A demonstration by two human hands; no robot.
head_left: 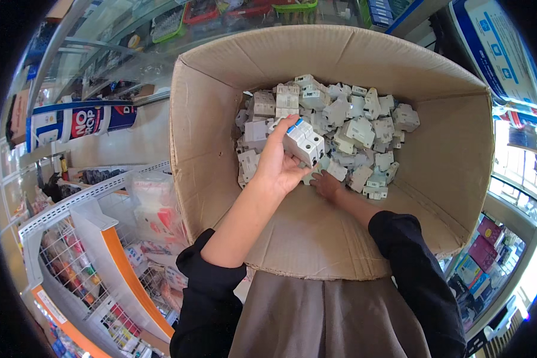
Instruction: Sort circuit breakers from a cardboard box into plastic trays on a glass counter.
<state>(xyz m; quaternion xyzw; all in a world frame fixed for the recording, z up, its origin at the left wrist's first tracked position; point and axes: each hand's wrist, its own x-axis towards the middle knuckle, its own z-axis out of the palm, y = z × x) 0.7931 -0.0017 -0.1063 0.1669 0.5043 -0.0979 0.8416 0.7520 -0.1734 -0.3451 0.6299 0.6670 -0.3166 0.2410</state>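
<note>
A two-pole white miniature circuit breaker (303, 142) with a blue toggle is gripped in my left hand (275, 172), above the inside of a deep cardboard box (447, 134). Its dark screw holes face up and to the right. Lower in the box, my right hand (329, 184) reaches into the near edge of a heap of white circuit breakers (360, 132). Its fingers touch a pale greenish-white piece; whether they grip it I cannot tell. Many breakers lie jumbled on their sides across the box bottom, some partly hidden by my left hand.
A glass display case (116, 62) stands beyond the box, with green and red trays inside. Wire-mesh shelving with an orange edge (136, 286) and plastic-wrapped packs (156, 201) is at left. Printed paint pails (85, 118) sit behind it. Another glass cabinet (492, 255) holds small boxes at right.
</note>
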